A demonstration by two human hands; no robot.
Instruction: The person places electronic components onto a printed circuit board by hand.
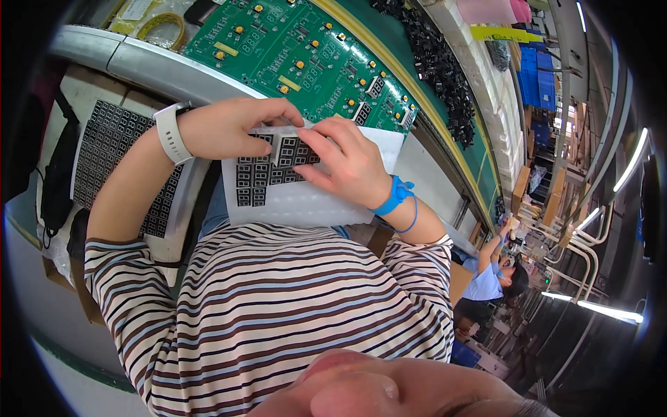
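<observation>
A white foam sheet (319, 203) rests over my lap, bearing rows of black seven-segment displays (251, 197). One display (285, 150) on it is tipped up, its pale side edge showing. My left hand (229, 130), a white watch on its wrist, curls round from the left with the thumb at that display's edge. From the other side, my right hand (351, 163) with a blue wrist strap brings index finger and thumb to the same display. Both hands' fingers are bent closed around it; the exact contact is partly hidden. Just beyond lies a green circuit board panel (267, 52).
Several displays stand fitted at the panel's right end. Another sheet of displays (114, 149) lies on a seat at left. A yellow tape roll (161, 29) sits at upper left. Black parts (445, 76) are heaped beyond the yellow rail. A co-worker (490, 278) works at far right.
</observation>
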